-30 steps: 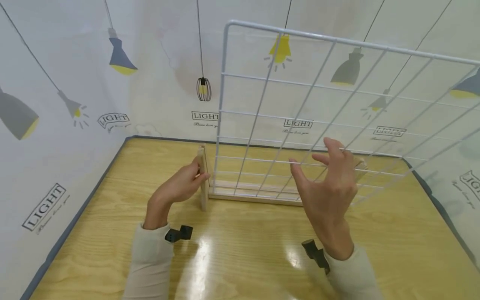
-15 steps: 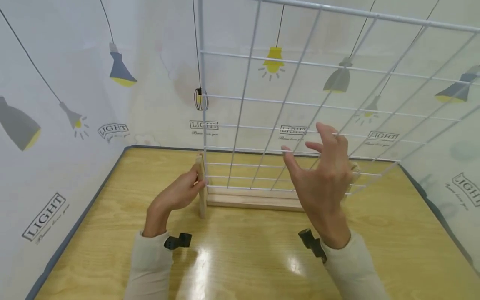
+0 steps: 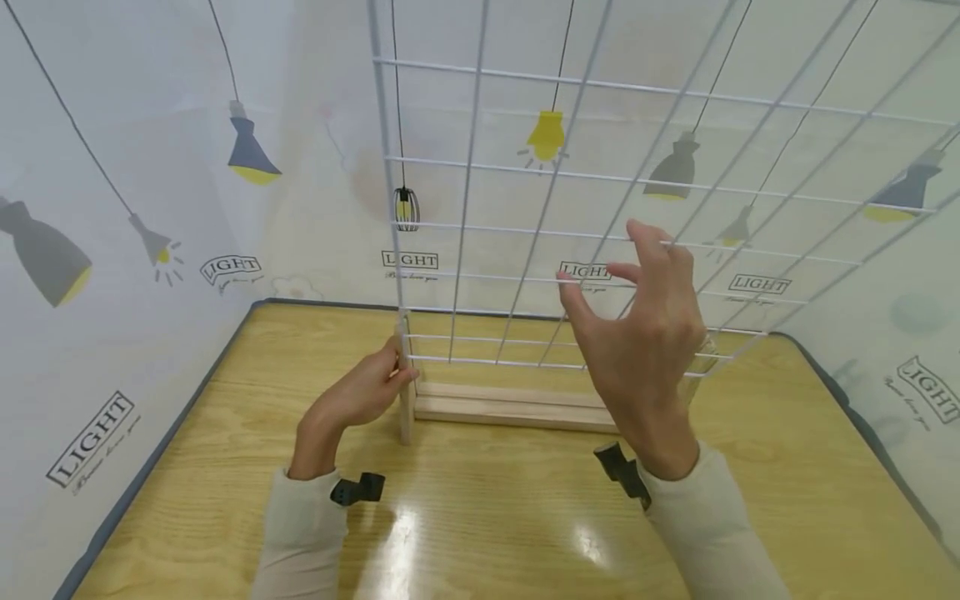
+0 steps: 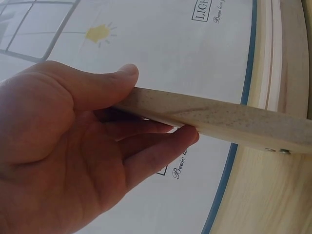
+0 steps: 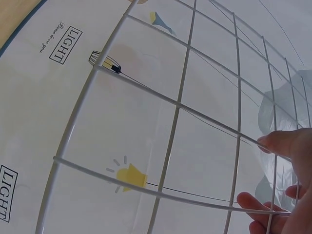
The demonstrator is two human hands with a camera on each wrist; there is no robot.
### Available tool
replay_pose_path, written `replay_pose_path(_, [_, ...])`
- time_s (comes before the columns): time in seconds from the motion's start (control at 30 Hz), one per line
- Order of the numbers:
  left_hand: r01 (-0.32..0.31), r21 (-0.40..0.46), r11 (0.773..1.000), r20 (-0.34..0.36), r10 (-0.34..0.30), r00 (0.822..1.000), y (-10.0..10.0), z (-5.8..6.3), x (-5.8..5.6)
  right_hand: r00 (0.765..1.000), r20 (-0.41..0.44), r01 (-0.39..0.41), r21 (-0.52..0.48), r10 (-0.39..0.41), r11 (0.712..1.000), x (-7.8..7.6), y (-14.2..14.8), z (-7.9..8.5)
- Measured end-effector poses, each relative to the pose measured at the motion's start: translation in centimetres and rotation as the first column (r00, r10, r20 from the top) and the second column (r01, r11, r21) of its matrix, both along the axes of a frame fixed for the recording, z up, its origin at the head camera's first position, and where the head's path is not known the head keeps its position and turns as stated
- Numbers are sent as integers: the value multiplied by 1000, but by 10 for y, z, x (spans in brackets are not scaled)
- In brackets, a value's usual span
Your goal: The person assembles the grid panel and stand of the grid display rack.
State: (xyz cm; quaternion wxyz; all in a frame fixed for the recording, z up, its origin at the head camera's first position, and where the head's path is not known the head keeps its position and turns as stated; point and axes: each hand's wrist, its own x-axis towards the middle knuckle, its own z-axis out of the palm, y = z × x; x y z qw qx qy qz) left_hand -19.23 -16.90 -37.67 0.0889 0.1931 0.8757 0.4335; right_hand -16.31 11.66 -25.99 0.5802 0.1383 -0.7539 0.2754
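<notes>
My right hand [image 3: 648, 350] grips a white wire grid panel [image 5: 178, 105], fingers and thumb spread across its wires. The panel stands tilted, its lower edge raised above a wooden base rail [image 3: 510, 412] lying on the table. At the rail's left end is an upright wooden end piece [image 4: 219, 112]. My left hand [image 3: 356, 387] pinches it between thumb and fingers. Two small metal screw heads [image 4: 284, 151] show on its side near the rail in the left wrist view. The right end piece [image 3: 697, 367] is partly hidden behind my right hand.
A wood-grain table [image 3: 487, 508] spreads under the work. White walls [image 3: 315, 167] printed with lamps and lettering enclose the back and both sides, with a dark blue strip [image 3: 330, 305] along the table's back edge.
The grid panel has risen with my right hand and shifted slightly left, so its lower edge has come up off the base rail. My left hand keeps its hold on the end piece.
</notes>
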Motion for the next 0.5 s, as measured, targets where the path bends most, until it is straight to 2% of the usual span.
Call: replay_pose_path(0.5, [-4,-10,1000,2,4,1000,-1,-3,-1,999,12,43,-6,-43,999,-6,-4,20])
